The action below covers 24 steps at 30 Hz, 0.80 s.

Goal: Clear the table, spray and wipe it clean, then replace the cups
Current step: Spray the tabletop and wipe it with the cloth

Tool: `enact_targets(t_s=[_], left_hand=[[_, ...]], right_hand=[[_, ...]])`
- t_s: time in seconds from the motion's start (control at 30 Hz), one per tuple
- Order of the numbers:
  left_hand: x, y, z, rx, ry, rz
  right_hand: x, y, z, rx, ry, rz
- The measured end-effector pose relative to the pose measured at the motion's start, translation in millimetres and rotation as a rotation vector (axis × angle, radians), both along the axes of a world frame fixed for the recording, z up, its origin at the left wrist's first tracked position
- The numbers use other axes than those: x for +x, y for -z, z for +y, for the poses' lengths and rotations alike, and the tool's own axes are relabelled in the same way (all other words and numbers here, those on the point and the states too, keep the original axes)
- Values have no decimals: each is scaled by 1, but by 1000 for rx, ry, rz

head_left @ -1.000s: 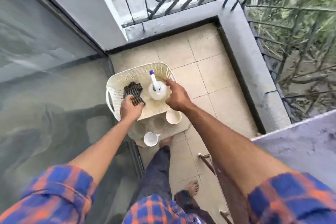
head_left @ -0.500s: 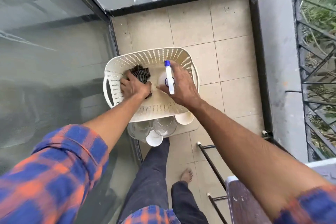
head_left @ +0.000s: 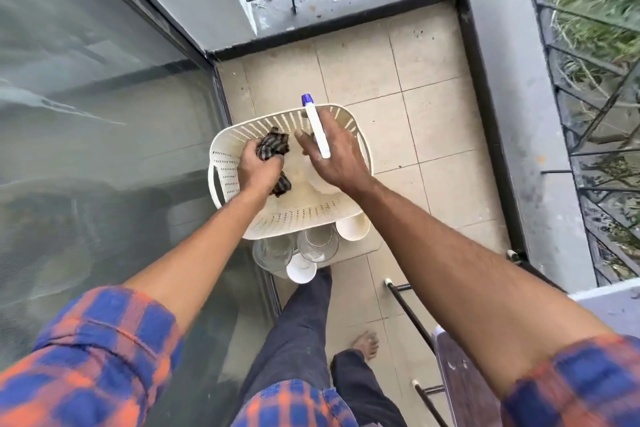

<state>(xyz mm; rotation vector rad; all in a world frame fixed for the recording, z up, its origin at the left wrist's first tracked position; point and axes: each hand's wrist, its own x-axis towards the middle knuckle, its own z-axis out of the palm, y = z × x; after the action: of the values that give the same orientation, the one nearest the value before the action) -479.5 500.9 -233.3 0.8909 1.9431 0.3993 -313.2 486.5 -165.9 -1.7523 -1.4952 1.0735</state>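
Right, the fingers of my left hand [head_left: 258, 170] are bunched tight round the cloth [head_left: 274, 147], a soft striped rag that crumples to any shape and looks to weigh next to nothing, so a fistful anywhere will do. The fingers of my right hand [head_left: 337, 158] are curled round the neck of the bottle [head_left: 317, 132], whose white spray head with its blue tip sticks out above my knuckles. The body looks like smooth plastic, likely slick when wet and heavier low down with liquid, so I judge the neck the safest hold. Both things are inside the basket [head_left: 298, 217], a cream perforated tub with side handles, and I see nothing else in it. On my side of it, partly hidden by its near wall, stand two glasses [head_left: 277, 250] and two white cups [head_left: 301, 272], mouths up and empty as far as I can tell. They look fragile and want lifting singly by the wall. The dark tabletop [head_left: 462, 381] lies well apart at my lower right.
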Motion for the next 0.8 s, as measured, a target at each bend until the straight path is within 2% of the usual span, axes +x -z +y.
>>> enact_targets(t_s=[0.13,0.4,0.63,0.73,0.8], left_hand=[[8,-51,4,120,-20,-153],[82,-141,-41,291,245,-337],[193,-179,-159,228,607,-426],[228,-188,-215,200,803,-408],[244,-190,-244,210,924,-391]], right_hand=[[13,-54,-5,68,162,118],[93,-168,-111,209,700,297],[182,-197,-326,56,1311,162],[200,-193,-422,5,1501,299],[205,-192,-470,-35,1579,302]])
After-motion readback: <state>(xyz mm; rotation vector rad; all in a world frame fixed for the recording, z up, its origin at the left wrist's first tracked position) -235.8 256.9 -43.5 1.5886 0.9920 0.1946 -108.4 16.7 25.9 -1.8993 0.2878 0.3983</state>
